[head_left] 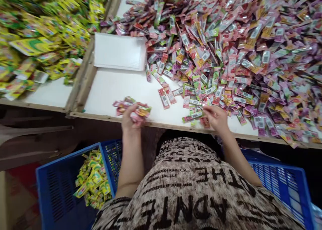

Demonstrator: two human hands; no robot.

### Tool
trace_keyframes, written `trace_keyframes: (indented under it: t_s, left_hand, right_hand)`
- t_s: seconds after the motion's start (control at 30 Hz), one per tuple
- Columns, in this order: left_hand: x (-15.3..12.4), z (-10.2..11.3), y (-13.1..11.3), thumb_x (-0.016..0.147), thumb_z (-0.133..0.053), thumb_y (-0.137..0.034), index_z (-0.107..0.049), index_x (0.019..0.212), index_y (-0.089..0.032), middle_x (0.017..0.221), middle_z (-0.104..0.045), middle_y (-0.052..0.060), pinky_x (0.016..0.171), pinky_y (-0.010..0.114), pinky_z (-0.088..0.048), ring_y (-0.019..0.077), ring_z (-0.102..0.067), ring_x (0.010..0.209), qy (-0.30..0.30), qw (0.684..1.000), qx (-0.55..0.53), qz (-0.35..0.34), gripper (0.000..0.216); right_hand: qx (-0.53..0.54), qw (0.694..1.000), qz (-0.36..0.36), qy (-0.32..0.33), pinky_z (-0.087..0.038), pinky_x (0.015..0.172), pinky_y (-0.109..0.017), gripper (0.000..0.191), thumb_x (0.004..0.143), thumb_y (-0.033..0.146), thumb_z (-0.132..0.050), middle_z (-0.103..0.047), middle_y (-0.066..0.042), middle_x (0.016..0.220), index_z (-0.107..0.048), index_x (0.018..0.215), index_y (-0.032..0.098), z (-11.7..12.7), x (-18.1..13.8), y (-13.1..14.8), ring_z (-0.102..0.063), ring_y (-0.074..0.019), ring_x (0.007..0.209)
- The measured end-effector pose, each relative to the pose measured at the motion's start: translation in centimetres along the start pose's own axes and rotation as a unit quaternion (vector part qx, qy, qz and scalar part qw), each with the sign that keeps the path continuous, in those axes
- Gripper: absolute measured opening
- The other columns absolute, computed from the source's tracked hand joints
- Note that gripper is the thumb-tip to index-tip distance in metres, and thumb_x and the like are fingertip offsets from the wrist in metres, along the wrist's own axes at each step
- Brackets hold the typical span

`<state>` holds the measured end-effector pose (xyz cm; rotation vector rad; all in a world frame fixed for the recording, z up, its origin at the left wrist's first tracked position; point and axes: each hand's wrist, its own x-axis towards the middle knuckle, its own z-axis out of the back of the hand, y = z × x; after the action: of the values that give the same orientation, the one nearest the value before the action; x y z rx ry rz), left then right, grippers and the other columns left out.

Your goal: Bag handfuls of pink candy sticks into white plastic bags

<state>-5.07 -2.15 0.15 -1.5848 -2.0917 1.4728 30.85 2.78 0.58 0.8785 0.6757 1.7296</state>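
My left hand [130, 118] is closed around a bunch of small candy packets [143, 111], pink, green and orange, just above the table's front edge. My right hand [216, 118] is pinched at the near edge of a wide heap of the same slim packets [198, 55]. Its fingertips meet the end of a light packet [197, 102]; whether that packet is lifted or still lying on the others is hard to see. Below it a green packet [192, 117] lies on the white tabletop [113, 89], and two pink packets [164, 98] lie left of the heap.
A white rectangular box or lid [120, 51] sits at the heap's left. Past a wooden divider [84, 72] are yellow packets [50, 32]. Below the table, a blue crate [67, 159] holds yellow packets; another blue crate [284, 176] stands at right. A wooden rim [171, 125] edges the table.
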Motion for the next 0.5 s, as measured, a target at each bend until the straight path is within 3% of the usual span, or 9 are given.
trace_keyframes:
  t_s: [0.1, 0.13, 0.2, 0.27, 0.37, 0.43, 0.5]
  left_hand:
    - [2.3, 2.7, -1.1, 0.062, -0.070, -0.021, -0.061, 0.074, -0.017, 0.071, -0.068, -0.001, 0.083, 0.036, -0.058, 0.0151, -0.066, 0.075, 0.008, 0.999, -0.026, -0.046, 0.016]
    - [2.8, 3.1, -1.0, 0.062, -0.071, -0.022, -0.060, 0.074, -0.018, 0.072, -0.067, -0.002, 0.085, 0.035, -0.058, 0.0143, -0.065, 0.075, 0.017, 0.998, -0.033, -0.047, 0.017]
    - [3.3, 3.4, -0.7, 0.061, -0.072, -0.023, -0.060, 0.076, -0.018, 0.073, -0.067, -0.002, 0.087, 0.035, -0.056, 0.0137, -0.064, 0.076, 0.037, 0.998, -0.041, -0.039, 0.020]
    - [3.3, 3.2, -0.4, 0.061, -0.072, -0.024, -0.059, 0.080, -0.016, 0.075, -0.066, -0.002, 0.089, 0.035, -0.055, 0.0136, -0.064, 0.078, 0.050, 0.997, -0.049, -0.034, 0.024]
    - [3.1, 3.0, -0.4, 0.060, -0.072, -0.021, -0.057, 0.083, -0.015, 0.076, -0.065, -0.002, 0.091, 0.037, -0.054, 0.0126, -0.063, 0.079, 0.050, 0.996, -0.065, -0.034, 0.028]
    - [3.1, 3.0, -0.6, 0.059, -0.073, -0.020, -0.057, 0.085, -0.015, 0.077, -0.065, -0.003, 0.091, 0.037, -0.053, 0.0125, -0.063, 0.080, 0.046, 0.996, -0.073, -0.034, 0.031]
    - [3.1, 3.1, -0.6, 0.058, -0.074, -0.019, -0.056, 0.086, -0.015, 0.078, -0.066, -0.002, 0.091, 0.038, -0.053, 0.0127, -0.063, 0.081, 0.044, 0.996, -0.078, -0.031, 0.033]
  right_hand:
    - [-0.056, 0.980, -0.117, -0.148, -0.052, 0.067, -0.032, 0.015, 0.082, 0.033, -0.066, -0.069, -0.003, 0.077, -0.071, 0.085, 0.019, 5.1, -0.2, -3.9, -0.062, -0.0177, 0.068]
    - [-0.071, 0.975, -0.132, -0.166, -0.050, 0.064, -0.031, 0.015, 0.080, 0.033, -0.067, -0.068, -0.003, 0.075, -0.070, 0.083, 0.019, 6.4, -0.6, -4.6, -0.060, -0.0169, 0.065]
    - [-0.088, 0.981, -0.118, -0.128, -0.049, 0.063, -0.030, 0.012, 0.079, 0.031, -0.068, -0.067, -0.002, 0.075, -0.070, 0.081, 0.019, 7.6, -1.7, -4.8, -0.058, -0.0163, 0.065]
    - [-0.091, 0.993, -0.066, -0.023, -0.049, 0.067, -0.031, 0.011, 0.082, 0.025, -0.065, -0.067, -0.004, 0.083, -0.073, 0.088, 0.020, 6.8, -2.8, -3.9, -0.059, -0.0175, 0.073]
    - [-0.117, 0.988, 0.007, 0.097, -0.049, 0.074, -0.035, 0.024, 0.086, 0.022, -0.060, -0.062, -0.007, 0.090, -0.075, 0.104, 0.023, 3.4, -3.7, -2.2, -0.058, -0.0209, 0.085]
    - [-0.136, 0.985, 0.030, 0.099, -0.048, 0.077, -0.037, 0.024, 0.088, 0.022, -0.058, -0.057, -0.007, 0.085, -0.076, 0.104, 0.025, 1.6, -3.9, -1.7, -0.056, -0.0219, 0.086]
    - [-0.119, 0.992, 0.027, 0.040, -0.048, 0.081, -0.039, 0.021, 0.089, 0.024, -0.058, -0.057, -0.006, 0.086, -0.078, 0.096, 0.027, 1.3, -4.1, -1.7, -0.056, -0.0222, 0.089]
